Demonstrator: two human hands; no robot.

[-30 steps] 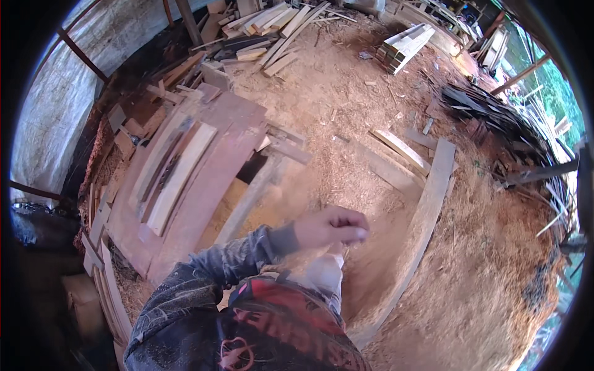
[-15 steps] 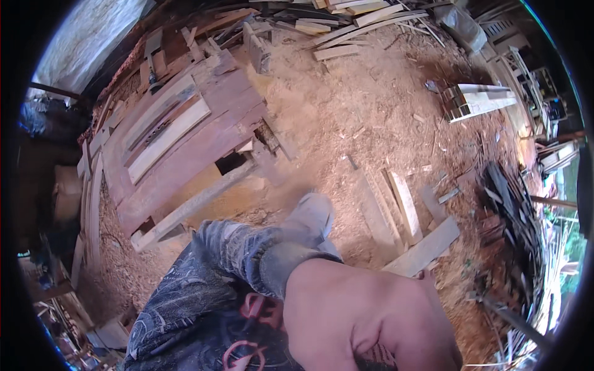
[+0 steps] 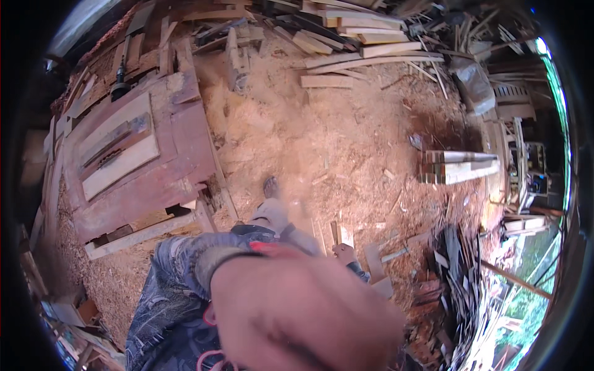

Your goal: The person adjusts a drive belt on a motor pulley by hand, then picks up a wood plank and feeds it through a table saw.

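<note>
My left hand (image 3: 297, 312) is very close to the camera across the bottom centre, large and blurred, its fingers curled; what they hold, if anything, is hidden. My right hand (image 3: 341, 251) is farther down beside my body, small in view, with curled fingers; I cannot make out anything in it. Behind it, pale boards (image 3: 343, 234) lie on the sawdust-covered floor. A shoe (image 3: 270, 185) shows ahead on the ground. To the left, a worn reddish wooden panel (image 3: 192, 145) carries several loose planks (image 3: 120, 167).
A dark upright tool (image 3: 120, 86) stands behind the panel. Lumber piles (image 3: 377, 31) line the back, near a plastic-covered bundle (image 3: 471, 86). Stacked beams (image 3: 458, 168) lie at the right. A heap of dark thin offcuts (image 3: 461, 278) lies lower right, beside a wooden post (image 3: 513, 278) at the open side.
The view has swung rightward, so panel and beams have shifted left in it. My left hand has risen close to the camera. My right hand and a shoe have come into sight.
</note>
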